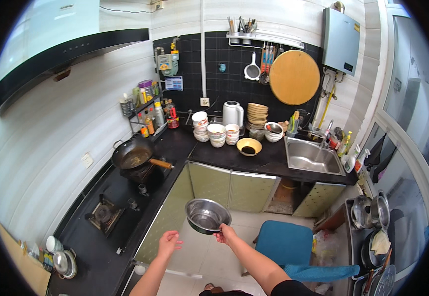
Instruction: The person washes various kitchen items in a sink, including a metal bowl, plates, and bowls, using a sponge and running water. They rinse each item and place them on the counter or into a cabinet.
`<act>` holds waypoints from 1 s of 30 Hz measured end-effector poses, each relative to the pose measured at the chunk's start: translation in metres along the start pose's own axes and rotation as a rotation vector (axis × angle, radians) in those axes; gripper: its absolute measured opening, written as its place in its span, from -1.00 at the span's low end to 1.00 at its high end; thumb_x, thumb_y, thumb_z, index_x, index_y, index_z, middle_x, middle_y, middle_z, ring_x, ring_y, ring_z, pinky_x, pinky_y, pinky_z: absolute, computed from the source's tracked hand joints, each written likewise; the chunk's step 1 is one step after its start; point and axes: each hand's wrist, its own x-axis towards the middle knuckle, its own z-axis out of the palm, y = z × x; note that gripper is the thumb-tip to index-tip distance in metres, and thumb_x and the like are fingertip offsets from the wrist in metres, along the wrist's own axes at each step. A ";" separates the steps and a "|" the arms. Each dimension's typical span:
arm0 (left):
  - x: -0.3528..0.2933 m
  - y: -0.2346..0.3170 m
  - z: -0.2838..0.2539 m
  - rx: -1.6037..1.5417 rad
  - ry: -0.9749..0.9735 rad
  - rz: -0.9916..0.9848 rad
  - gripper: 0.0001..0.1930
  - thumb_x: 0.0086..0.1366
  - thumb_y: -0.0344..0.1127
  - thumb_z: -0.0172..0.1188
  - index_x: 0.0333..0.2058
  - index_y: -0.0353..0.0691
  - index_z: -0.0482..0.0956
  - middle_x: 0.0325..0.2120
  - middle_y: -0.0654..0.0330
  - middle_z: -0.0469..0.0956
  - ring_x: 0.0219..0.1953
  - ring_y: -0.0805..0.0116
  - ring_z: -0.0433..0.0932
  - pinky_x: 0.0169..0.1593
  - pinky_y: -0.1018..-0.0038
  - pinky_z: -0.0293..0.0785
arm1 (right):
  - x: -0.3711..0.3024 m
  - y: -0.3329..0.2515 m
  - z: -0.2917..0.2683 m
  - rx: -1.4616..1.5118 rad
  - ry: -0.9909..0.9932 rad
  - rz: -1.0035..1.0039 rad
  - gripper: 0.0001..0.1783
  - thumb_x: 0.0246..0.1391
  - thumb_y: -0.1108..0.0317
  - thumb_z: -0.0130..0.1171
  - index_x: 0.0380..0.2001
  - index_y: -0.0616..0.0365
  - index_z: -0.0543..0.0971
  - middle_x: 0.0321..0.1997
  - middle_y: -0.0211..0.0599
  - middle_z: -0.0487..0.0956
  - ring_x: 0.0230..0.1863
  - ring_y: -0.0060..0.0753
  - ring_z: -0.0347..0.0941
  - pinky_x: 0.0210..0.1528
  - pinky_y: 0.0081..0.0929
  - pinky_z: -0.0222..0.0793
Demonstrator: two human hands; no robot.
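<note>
Metal bowl (207, 216) is held in mid-air above the floor (194, 256), the right hand (223, 234) clamped on its near right rim. The left hand (168, 242) is near the bowl but separate from it, fingers apart. A blue chair (282, 241) stands to the right. At left, a wok (131, 157) sits on the stove (120, 186); stacked bowls (217, 133) stand on the counter (278, 165).

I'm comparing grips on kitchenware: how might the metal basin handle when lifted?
The metal basin is probably stiff, since its rim looks evenly round. Gripped at one side by the right hand alone, it may tend to tip. Its shiny surface could feel slippery.
</note>
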 end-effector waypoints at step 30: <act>0.071 -0.020 0.046 0.292 0.189 -0.167 -0.16 -0.01 0.32 -0.02 0.01 -0.36 0.22 -0.17 -0.06 0.42 -0.23 0.23 0.47 -0.18 0.35 0.41 | 0.073 -0.084 -0.043 -0.521 -0.176 0.056 -0.81 -0.18 0.36 -0.11 -0.59 0.31 0.36 -0.71 -0.15 0.42 -0.81 -0.48 0.29 -0.65 -0.39 0.45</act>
